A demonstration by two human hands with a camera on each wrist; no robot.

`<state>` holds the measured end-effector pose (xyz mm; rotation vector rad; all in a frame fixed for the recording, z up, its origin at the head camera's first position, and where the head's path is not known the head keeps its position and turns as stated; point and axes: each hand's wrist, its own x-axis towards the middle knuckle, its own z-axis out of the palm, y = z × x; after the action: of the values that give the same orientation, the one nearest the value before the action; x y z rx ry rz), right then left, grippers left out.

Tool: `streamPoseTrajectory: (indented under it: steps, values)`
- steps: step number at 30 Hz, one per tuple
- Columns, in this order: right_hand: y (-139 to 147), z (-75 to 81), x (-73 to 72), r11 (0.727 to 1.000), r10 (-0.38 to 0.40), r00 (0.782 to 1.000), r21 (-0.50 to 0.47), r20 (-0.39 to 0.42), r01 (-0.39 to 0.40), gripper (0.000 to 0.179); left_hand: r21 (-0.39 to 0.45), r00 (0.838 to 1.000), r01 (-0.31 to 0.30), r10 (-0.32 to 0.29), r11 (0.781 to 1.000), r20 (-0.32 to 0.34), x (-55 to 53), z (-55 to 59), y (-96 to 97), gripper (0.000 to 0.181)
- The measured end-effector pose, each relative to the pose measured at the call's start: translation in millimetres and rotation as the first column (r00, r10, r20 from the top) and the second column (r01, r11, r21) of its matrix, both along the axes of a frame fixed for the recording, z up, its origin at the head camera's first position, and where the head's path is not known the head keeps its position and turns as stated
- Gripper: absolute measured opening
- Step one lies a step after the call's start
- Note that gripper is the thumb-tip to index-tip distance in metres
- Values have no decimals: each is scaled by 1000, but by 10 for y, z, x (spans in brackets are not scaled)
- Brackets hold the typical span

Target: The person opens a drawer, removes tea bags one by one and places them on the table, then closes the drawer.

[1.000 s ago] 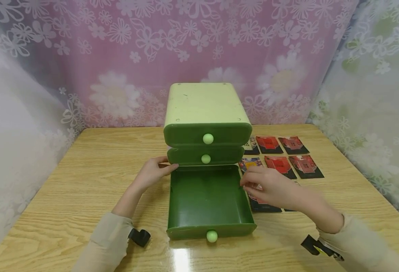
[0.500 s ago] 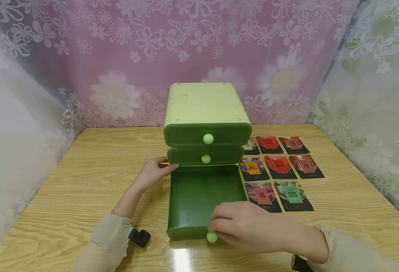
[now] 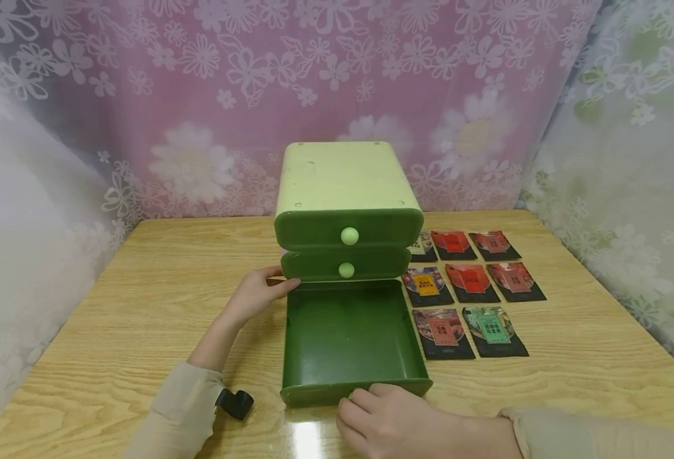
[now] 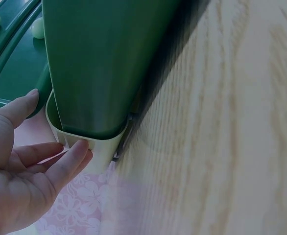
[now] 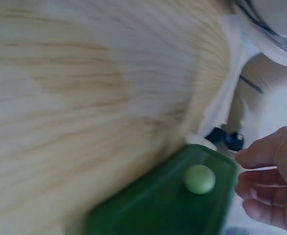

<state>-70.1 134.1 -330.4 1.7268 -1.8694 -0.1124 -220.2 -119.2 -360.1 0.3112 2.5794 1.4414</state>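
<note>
A cream desktop drawer cabinet with green drawers stands mid-table. Its bottom drawer is pulled far out and holds nothing. My left hand rests at the cabinet's left side. In the left wrist view its thumb touches the edge of the middle drawer's front, while the fingertips lie against the cream shell. At the bottom drawer's front is my right hand, largely covering the knob in the head view. The right wrist view shows that round pale-green knob beside the loosely bent fingers.
Several flat sachets lie in rows right of the cabinet, among them a green-labelled sachet and a red-labelled sachet. The wooden table backs onto a pink flowered curtain. A black wrist-camera mount sticks out from the left sleeve.
My right hand has moved from the bottom drawer's right side, across its front, and down to the knob. Sachets it covered now show. The left hand has stayed in place.
</note>
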Motion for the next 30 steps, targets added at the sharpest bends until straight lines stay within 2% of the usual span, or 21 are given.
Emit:
streamPoseTrajectory:
  steps: [6, 12, 18, 25, 30]
  values:
    - [16, -133, -18, 997, -56, 995, 47, -85, 60, 42, 8, 1000, 0, 0, 1000, 7, 8, -11, 0, 66]
    - [31, -179, -35, 988, -97, 982, 106, -163, 115, 45, -1, 1000, -5, 5, 1000, 0, 3, -1, -2, 66]
    - [33, -244, -40, 992, -94, 981, 71, -168, 107, 49, 3, 1000, 1, -1, 1000, -14, 0, -4, -6, 65]
    - [8, -358, -71, 993, -79, 974, 65, -214, 95, 50, 5, 1000, -7, 7, 1000, -5, 3, -6, -7, 64]
    - [-18, -382, -99, 995, -84, 971, 28, -225, 92, 51, 5, 1000, -10, 10, 1000, -4, 1, -10, -2, 64]
